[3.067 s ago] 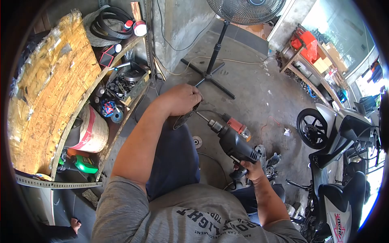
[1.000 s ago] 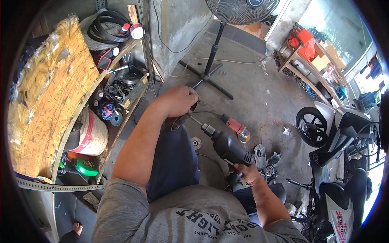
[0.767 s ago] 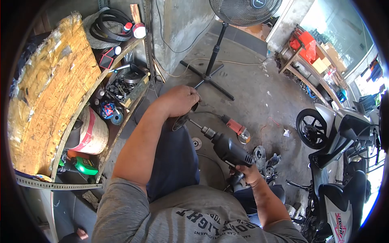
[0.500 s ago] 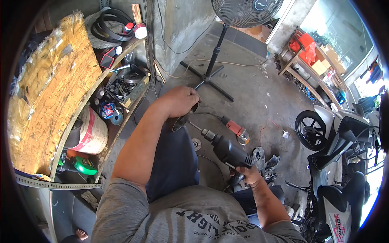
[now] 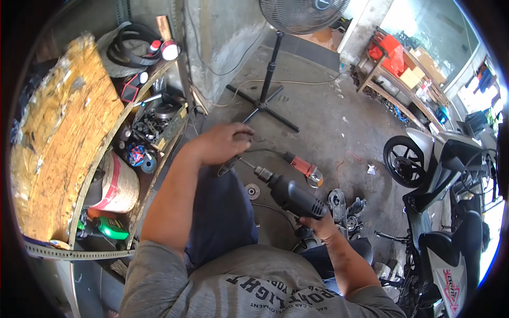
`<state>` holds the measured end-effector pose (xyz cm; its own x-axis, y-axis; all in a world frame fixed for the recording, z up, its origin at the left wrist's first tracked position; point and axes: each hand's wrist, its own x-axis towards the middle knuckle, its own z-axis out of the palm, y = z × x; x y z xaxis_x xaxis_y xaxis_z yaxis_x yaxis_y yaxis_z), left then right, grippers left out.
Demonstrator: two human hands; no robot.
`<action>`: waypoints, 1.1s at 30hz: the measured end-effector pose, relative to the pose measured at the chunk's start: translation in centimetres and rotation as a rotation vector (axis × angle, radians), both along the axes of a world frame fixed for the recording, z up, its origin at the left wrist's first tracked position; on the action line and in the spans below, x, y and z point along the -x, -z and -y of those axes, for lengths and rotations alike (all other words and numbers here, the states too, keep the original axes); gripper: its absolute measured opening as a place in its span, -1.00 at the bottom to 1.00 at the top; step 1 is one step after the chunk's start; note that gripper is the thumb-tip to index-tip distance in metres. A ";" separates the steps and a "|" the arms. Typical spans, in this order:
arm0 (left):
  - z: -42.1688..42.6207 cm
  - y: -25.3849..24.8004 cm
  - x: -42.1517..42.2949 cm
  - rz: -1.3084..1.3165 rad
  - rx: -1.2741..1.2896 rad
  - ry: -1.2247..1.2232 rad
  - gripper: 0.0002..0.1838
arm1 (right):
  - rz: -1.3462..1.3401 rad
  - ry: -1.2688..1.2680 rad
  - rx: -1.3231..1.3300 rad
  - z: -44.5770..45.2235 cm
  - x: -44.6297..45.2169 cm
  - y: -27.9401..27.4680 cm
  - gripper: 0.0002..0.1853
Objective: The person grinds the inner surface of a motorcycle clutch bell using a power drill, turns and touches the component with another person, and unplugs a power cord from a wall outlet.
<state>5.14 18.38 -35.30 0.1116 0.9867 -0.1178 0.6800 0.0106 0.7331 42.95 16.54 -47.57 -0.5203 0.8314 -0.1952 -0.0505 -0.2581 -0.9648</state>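
Observation:
My right hand (image 5: 317, 225) is wrapped round the handle of a black power drill (image 5: 298, 199), its chuck pointing up and left. A thin bit or shaft (image 5: 247, 162) runs from the chuck to a dark, round metal part (image 5: 227, 166) at my left knee. My left hand (image 5: 225, 144) is curled over this part; its fingers are bent and partly hide it. Whether the bit's tip sits inside the part cannot be made out. On the floor beyond the drill lies a red angle grinder (image 5: 304, 167).
A round metal disc (image 5: 253, 191) and metal engine parts (image 5: 344, 212) lie on the floor. A standing fan (image 5: 273, 69) is ahead. Wooden shelves (image 5: 159, 153) with containers stand left, a motorbike (image 5: 442, 212) right, and a wooden bench (image 5: 395, 79) behind.
The round part has tilted and moved slightly left and down. My left hand has shifted left, with its fingers further from the bit. The drill has moved a little left.

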 end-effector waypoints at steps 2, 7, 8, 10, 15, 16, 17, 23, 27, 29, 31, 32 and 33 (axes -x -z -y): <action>1.5 1.7 0.7 0.013 -0.143 0.043 -0.49 | 0.050 -0.027 -0.039 -0.3 -0.3 1.2 -0.56; 2.3 1.5 0.1 0.146 -0.185 -0.105 -0.49 | 0.075 -0.055 -0.131 -0.4 -0.1 1.1 -0.58; 2.5 1.3 0.0 0.191 -0.154 -0.171 -0.49 | 0.083 -0.067 -0.157 -0.5 -0.1 0.9 -0.59; 2.6 0.1 -0.1 0.141 -0.098 -0.174 -0.51 | 0.079 -0.081 -0.166 -0.4 0.0 0.9 -0.59; 1.9 -1.2 0.7 -0.009 0.076 -0.199 -0.54 | 0.041 -0.100 -0.114 0.2 0.6 1.0 -0.59; 1.5 -0.7 0.9 -0.002 0.070 -0.221 -0.54 | 0.026 -0.083 -0.047 0.1 0.7 0.9 -0.60; 1.2 -0.1 1.1 0.007 0.063 -0.245 -0.54 | 0.014 -0.068 0.018 0.1 0.8 0.7 -0.60; 1.2 0.4 0.2 0.013 -0.020 -0.197 -0.56 | -0.036 -0.135 0.047 0.0 0.7 1.4 -0.60; 0.7 0.8 0.1 -0.028 -0.021 -0.164 -0.58 | -0.086 -0.099 0.111 -0.3 0.7 0.2 -0.60; 0.6 0.7 0.1 -0.044 -0.027 -0.153 -0.58 | -0.105 -0.087 0.126 -0.6 0.4 0.0 -0.59; 0.5 0.4 0.0 -0.049 -0.013 -0.152 -0.58 | -0.065 -0.082 0.089 -0.7 0.1 0.8 -0.54; 0.5 0.4 0.0 -0.050 -0.005 -0.152 -0.58 | -0.044 -0.079 0.072 -0.7 -0.1 1.1 -0.51; 0.5 0.5 -0.1 -0.050 0.006 -0.150 -0.58 | -0.021 -0.075 0.057 -0.5 -0.3 1.3 -0.49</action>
